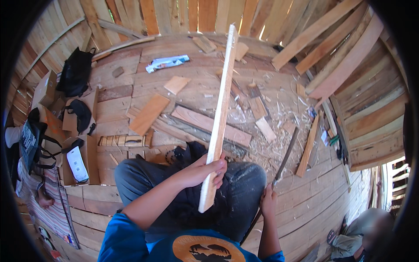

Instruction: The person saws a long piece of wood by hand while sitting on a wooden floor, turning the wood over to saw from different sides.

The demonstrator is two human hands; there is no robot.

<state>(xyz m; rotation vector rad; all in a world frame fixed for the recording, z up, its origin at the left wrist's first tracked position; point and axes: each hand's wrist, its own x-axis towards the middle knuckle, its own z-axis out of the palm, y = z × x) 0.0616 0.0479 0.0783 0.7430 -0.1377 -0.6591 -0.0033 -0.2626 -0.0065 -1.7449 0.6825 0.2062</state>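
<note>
Lettering rings orange emblem (207, 249) on blue shirt (124, 240), I see; pale print on black bag (32, 142), small marks on white sheet (77, 163) in cardboard box (92, 161). Left forearm crosses lap, my left grip (214, 169) clenched round wood strip (223, 96), slanting upward. Right grip (269, 201), beside right knee (253, 174), grasping dark bar (286, 157) over floor (314, 196).

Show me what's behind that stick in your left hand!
Behind the stick, a long plank pokes out on both sides. The part right behind the stick is covered, so unseen.
</note>
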